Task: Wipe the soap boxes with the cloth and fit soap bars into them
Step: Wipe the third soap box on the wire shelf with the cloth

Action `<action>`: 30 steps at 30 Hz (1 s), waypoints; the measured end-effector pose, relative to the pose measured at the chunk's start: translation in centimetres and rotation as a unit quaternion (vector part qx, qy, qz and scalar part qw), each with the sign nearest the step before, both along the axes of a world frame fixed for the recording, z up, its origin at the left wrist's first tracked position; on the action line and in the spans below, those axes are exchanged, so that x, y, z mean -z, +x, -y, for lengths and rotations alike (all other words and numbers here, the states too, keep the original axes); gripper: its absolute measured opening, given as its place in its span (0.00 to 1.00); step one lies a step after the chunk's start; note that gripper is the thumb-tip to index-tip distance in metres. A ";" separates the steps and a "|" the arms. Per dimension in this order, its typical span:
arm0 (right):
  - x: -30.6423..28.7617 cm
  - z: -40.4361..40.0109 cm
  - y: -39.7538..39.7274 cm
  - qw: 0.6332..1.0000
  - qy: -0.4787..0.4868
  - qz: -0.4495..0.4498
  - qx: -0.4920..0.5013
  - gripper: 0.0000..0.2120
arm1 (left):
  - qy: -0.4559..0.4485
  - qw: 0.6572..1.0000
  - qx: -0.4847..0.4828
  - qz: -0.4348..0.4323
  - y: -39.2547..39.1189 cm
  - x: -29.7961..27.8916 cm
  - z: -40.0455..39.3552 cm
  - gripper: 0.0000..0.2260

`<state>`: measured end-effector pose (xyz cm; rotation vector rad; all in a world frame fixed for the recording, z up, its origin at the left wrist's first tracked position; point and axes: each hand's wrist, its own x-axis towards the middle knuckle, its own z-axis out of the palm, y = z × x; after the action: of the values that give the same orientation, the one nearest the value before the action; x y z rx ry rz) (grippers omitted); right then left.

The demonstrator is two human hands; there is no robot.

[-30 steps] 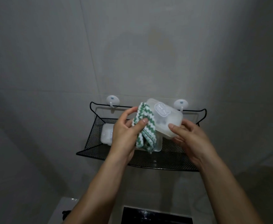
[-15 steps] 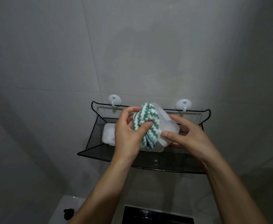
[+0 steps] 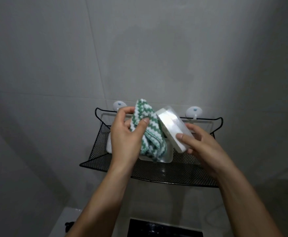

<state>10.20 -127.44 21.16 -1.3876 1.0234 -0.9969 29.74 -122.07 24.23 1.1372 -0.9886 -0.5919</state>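
Since half a second ago: box [image 3: 173, 128] tilted edge-on, cloth [image 3: 145, 132] drawn off to its left. Above rack [image 3: 174, 175]: right hand [image 3: 203, 149] gripping box, fingers curled round it; left hand [image 3: 125, 135] clutching bunched cloth. Second box [image 3: 163, 155] in rack, below cloth. Step judged: wiping. Next: cloth back onto box faces, then soap.
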 end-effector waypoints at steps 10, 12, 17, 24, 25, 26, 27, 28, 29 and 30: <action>-0.5 -0.1 0.3 0.950 0.109 0.231 -0.179 0.26 | -0.038 0.931 -0.122 0.341 0.3 -2.4 0.4 0.10; -0.5 -0.3 0.7 0.950 0.096 0.227 -0.192 0.24 | -0.031 0.904 -0.136 0.404 -0.4 -2.7 0.6 0.11; -0.9 -0.4 0.7 0.958 0.072 0.204 -0.189 0.23 | -0.045 0.888 -0.121 0.441 -1.6 -2.8 1.1 0.12; -1.1 -0.3 -0.1 0.967 0.076 0.193 -0.150 0.23 | -0.053 0.868 -0.082 0.486 -2.7 -2.2 1.2 0.14; -1.1 -0.4 -0.1 0.966 0.076 0.194 -0.154 0.23 | -0.052 0.867 -0.078 0.489 -2.7 -2.3 1.3 0.14; -1.1 -0.5 -0.1 0.965 0.076 0.193 -0.159 0.24 | -0.053 0.871 -0.072 0.483 -2.6 -2.5 1.5 0.13; -1.2 -0.5 0.0 0.964 0.076 0.194 -0.163 0.26 | -0.054 0.878 -0.066 0.471 -2.5 -2.7 1.6 0.13; -1.1 -0.5 0.0 0.963 0.077 0.197 -0.166 0.27 | -0.055 0.885 -0.061 0.457 -2.5 -2.9 1.7 0.12; -1.2 -0.5 0.1 0.961 0.077 0.203 -0.168 0.28 | -0.056 0.892 -0.057 0.446 -2.5 -3.1 1.8 0.12; -1.2 -0.4 0.1 0.959 0.076 0.210 -0.172 0.29 | -0.058 0.896 -0.055 0.438 -2.5 -3.3 1.9 0.11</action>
<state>10.35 -126.99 22.38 -1.1135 0.5077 -0.8806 27.25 -123.96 27.53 1.3622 -1.6808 0.1192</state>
